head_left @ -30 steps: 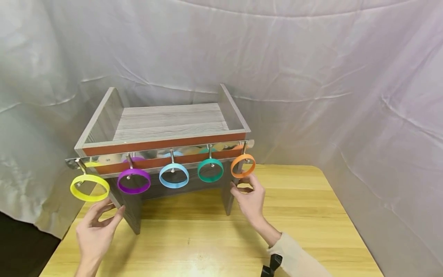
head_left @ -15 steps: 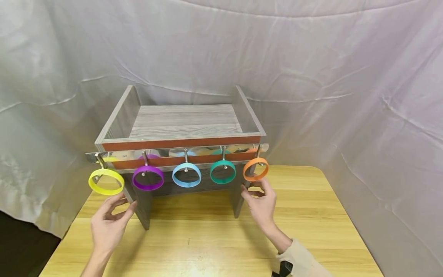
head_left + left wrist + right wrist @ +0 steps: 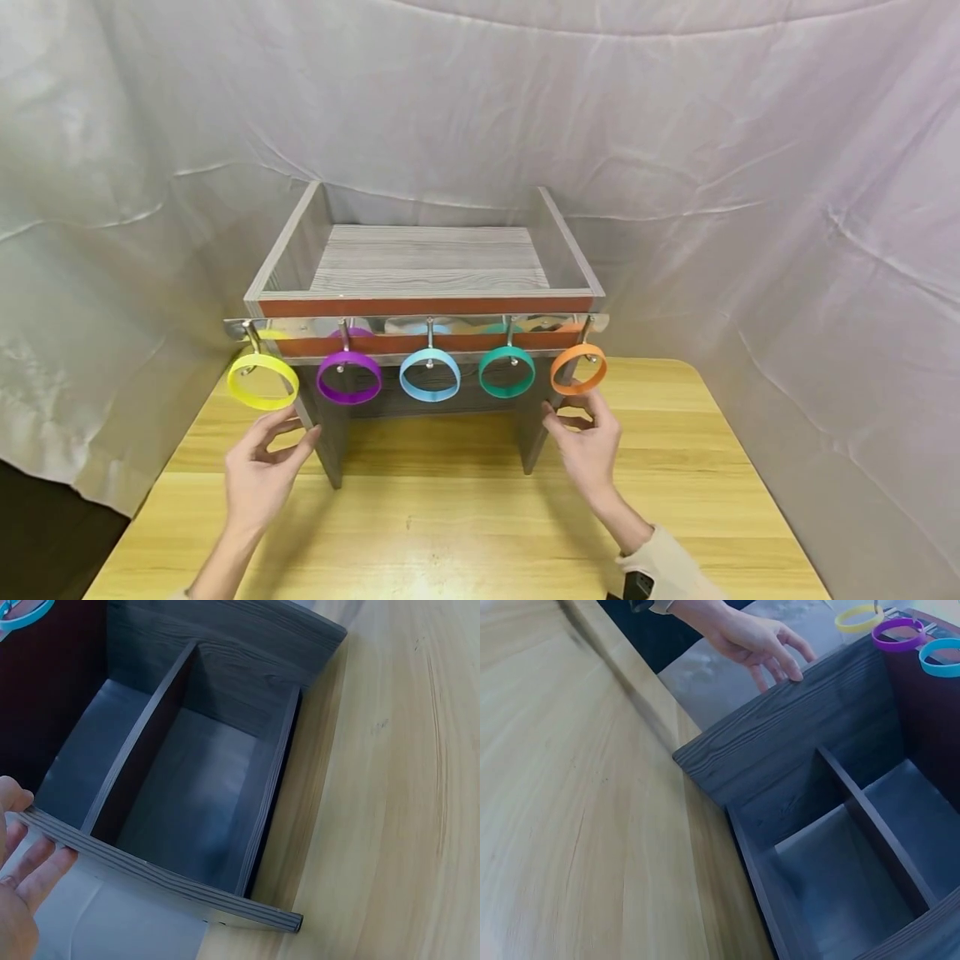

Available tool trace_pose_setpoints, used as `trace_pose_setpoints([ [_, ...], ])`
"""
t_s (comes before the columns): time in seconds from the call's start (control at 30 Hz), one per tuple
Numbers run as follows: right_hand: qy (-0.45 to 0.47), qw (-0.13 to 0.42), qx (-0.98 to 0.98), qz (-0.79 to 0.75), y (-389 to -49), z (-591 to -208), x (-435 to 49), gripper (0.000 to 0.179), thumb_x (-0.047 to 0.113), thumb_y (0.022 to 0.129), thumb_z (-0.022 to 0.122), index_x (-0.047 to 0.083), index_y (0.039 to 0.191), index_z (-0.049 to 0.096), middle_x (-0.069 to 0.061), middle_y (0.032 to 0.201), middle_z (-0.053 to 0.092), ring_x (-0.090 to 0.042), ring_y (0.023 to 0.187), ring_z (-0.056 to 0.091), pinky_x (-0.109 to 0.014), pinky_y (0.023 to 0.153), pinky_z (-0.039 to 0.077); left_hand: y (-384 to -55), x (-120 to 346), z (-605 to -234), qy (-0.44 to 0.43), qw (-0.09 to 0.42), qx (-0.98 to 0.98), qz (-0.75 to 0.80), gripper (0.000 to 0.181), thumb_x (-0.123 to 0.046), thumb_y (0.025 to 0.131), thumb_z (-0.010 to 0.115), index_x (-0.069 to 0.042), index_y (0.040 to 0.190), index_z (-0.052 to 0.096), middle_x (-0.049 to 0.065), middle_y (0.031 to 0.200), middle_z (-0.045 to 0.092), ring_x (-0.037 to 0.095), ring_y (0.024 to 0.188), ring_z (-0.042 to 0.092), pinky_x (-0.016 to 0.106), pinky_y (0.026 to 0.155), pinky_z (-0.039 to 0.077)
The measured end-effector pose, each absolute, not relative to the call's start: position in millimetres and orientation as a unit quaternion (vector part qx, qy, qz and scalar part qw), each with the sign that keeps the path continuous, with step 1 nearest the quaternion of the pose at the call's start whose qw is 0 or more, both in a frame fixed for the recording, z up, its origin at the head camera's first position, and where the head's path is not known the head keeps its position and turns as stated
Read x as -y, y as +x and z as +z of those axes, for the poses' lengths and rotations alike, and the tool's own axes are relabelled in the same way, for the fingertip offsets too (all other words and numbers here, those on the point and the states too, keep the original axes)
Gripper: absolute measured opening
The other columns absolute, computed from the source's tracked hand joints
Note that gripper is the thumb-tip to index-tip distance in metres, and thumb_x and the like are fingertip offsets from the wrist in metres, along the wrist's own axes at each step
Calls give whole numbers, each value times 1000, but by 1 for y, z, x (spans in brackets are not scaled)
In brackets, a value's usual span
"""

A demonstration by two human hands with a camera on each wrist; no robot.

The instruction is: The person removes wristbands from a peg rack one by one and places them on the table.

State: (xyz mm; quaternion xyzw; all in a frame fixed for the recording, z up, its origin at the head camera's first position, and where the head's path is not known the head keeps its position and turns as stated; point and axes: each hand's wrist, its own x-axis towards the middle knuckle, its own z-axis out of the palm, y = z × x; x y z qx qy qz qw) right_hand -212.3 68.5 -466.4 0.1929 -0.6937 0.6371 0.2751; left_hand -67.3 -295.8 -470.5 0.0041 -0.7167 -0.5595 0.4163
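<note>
A grey wood-grain shelf unit [image 3: 427, 257] stands on the table, held at both sides. My left hand [image 3: 258, 479] pinches the front edge of its left side panel, thumb inside and fingers outside, as the left wrist view shows. On the opposite panel [image 3: 534, 442], my right hand [image 3: 588, 442] grips the front edge below the orange ring [image 3: 578, 390]. A metal rail [image 3: 315, 327] with hooks runs across the front. From its hooks hang a yellow ring [image 3: 262, 403], a purple ring [image 3: 349, 400], a light blue ring [image 3: 430, 397] and a green ring [image 3: 507, 392].
The wooden table [image 3: 450, 533] extends in front of the unit and to its right. Grey curtains [image 3: 480, 108] enclose the back and sides. Inside the unit, a divider board [image 3: 142, 742] separates two compartments.
Both hands have shifted the shelf unit to the right, and its front has turned to face me more squarely. The rings moved along with it on their hooks.
</note>
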Motion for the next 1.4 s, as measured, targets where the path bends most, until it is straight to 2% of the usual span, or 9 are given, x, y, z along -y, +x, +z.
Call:
trace_pose_setpoints([
  [0.2,200,273,686,644,-211,-465,-69,35,-17,79,79,-2,109,72,-18,89,72,0,85,71,-13,65,65,-67,295,-467,20,408,727,-552,39,29,78,73,17,115,68,-19,107,72,-7,95,73,14,72,65],
  [0.3,201,269,686,646,-212,-465,-69,33,-17,80,78,-2,109,72,-18,88,71,-1,85,71,-15,66,65,-66,296,-466,27,407,728,-551,39,28,77,74,16,115,69,-21,106,73,-8,93,73,13,69,65],
  [0.6,203,271,679,652,-212,-466,-70,32,-18,80,77,-6,109,71,6,89,71,0,84,70,-13,65,65,-65,297,-465,40,396,742,-539,37,23,80,77,11,114,72,-27,106,72,-11,93,72,12,68,64],
  [0.83,209,271,678,650,-212,-463,-69,30,-17,80,78,-7,107,71,7,88,71,1,84,70,-12,65,64,-64,299,-464,54,383,748,-539,39,19,81,78,7,118,73,-28,107,71,-11,94,72,14,69,65],
  [1.1,202,264,676,657,-212,-464,-70,31,-17,80,78,-10,108,70,14,89,70,2,84,70,-10,65,63,-66,301,-464,41,386,746,-541,38,20,80,79,7,116,74,-28,106,71,-11,93,72,14,69,65],
  [1.4,205,263,674,659,-212,-463,-69,30,-18,81,77,-9,109,71,12,90,72,2,82,72,-11,64,64,-65,305,-465,33,381,750,-539,39,18,81,80,5,117,74,-27,107,71,-11,93,72,15,69,65],
])
